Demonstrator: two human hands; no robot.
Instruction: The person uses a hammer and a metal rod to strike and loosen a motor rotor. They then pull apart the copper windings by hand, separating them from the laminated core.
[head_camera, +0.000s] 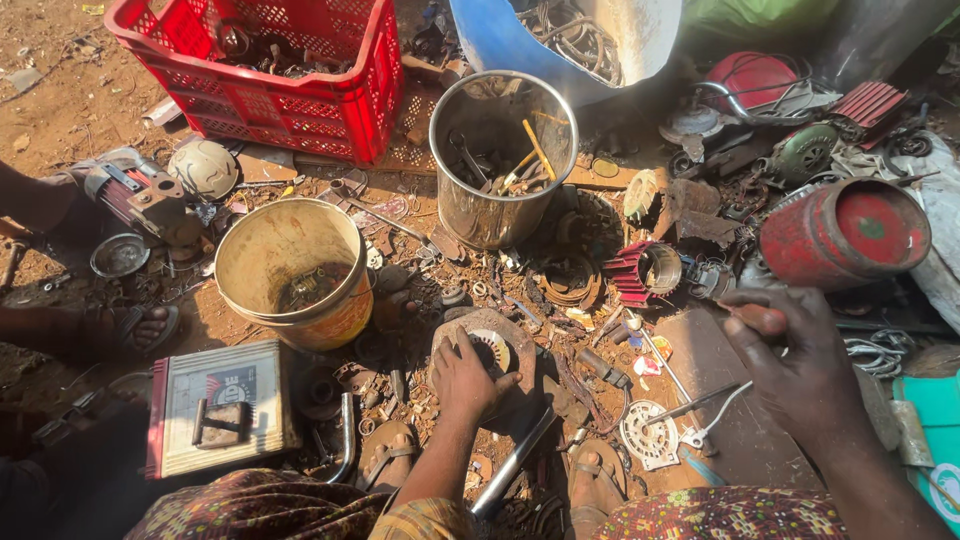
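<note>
My left hand rests on a round metal motor cover that lies on the dirt between my sandalled feet, fingers curled over its rim and pale centre. My right hand is closed on a tool with a reddish-brown handle, held above a flat rusty plate. A thin metal shaft slants near that hand; whether it belongs to the held tool I cannot tell. A white perforated disc lies near my right foot.
A yellow bucket and a steel pot hold scrap parts. A red crate stands at the back, a red cylinder lies at right, a finned red motor housing in the middle. Another person's sandalled foot shows at left.
</note>
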